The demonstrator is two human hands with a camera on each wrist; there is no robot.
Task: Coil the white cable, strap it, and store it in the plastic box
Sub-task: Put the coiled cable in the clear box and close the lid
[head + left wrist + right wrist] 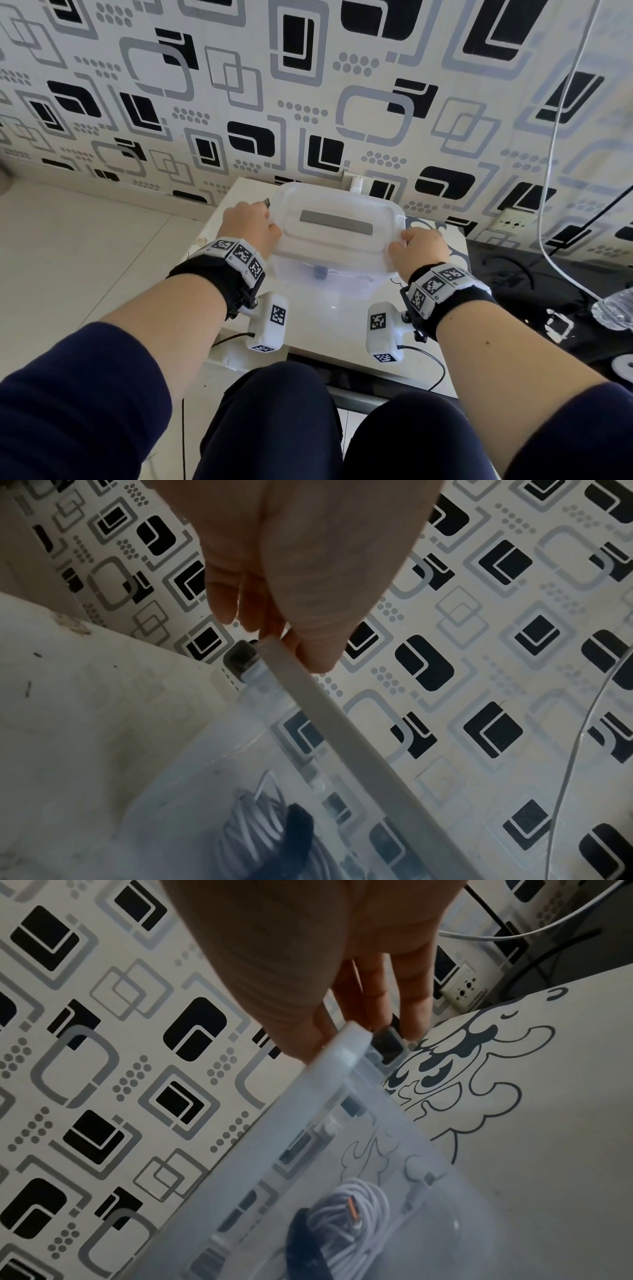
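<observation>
At either short end of the lid [335,219], the two hands hold its rim: the left hand [251,228] pinches the left edge between thumb and curled fingers [240,604], and the right hand [419,250] grips the right edge likewise, fingers [377,993] reaching down beside a dark side latch [387,1042]. Holding both ends keeps the lid level over the plastic box [322,277], probably so it seats squarely; whether it is fully pressed home I cannot tell. Inside, seen through the translucent wall from both wrist views, the white cable [352,1213] lies coiled on the box floor, bound by a dark strap [304,1240], so coiling, strapping and storing look done and closing is what remains. The box stands on the pale worktop [239,195] close to the patterned wall [308,85], with a cartoon drawing [455,1069] just right of it.
</observation>
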